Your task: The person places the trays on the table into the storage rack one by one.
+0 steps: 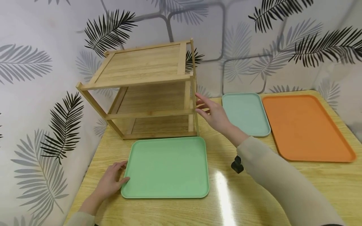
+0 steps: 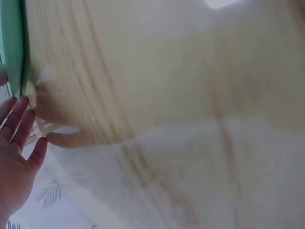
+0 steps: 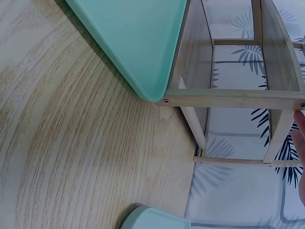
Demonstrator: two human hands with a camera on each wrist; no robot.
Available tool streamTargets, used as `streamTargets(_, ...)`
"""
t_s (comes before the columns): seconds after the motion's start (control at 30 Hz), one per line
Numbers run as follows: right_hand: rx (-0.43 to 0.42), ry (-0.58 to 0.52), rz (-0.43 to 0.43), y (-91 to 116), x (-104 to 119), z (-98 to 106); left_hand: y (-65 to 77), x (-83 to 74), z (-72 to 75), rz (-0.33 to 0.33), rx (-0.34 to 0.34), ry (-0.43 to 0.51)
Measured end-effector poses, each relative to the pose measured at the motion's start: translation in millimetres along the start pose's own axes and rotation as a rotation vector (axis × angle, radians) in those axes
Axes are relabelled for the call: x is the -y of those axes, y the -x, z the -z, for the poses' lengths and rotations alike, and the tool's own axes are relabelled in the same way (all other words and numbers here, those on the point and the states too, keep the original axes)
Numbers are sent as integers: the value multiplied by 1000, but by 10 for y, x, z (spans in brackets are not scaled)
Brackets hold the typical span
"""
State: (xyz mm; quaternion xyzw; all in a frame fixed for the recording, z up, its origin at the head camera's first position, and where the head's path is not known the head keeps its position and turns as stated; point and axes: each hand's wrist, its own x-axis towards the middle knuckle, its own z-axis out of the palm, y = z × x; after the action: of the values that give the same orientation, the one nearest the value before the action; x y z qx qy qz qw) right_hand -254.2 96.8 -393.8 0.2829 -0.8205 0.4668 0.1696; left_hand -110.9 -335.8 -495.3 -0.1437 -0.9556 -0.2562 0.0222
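A green tray (image 1: 167, 169) lies flat on the table before a three-tier wooden shelf (image 1: 147, 113). My left hand (image 1: 111, 179) is at the tray's left edge, thumb near the rim. In the left wrist view, the fingers of that left hand (image 2: 19, 143) look fairly straight beside the green tray (image 2: 12, 43). My right hand (image 1: 213, 114) reaches to the right side of the shelf, fingers at its upright. Only the fingertips of the right hand (image 3: 299, 138) appear in the right wrist view, against the wooden shelf (image 3: 228, 99).
To the right lie a small pale blue-green tray (image 1: 245, 114) and a larger orange tray (image 1: 306, 127), side by side. Leaf-patterned wall covering (image 1: 237, 40) rises behind the wooden table (image 1: 254, 201). A small black object (image 1: 237, 164) shows by the right sleeve.
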Motion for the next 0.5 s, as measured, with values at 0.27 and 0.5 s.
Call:
streamTargets(0.27,-8,18,31,-1,-32,-15,-37,-105,-3,198,17,234)
streamTargets(0.5,-7,42,40,25,-51,-17,-60,-132,2,278,16,237)
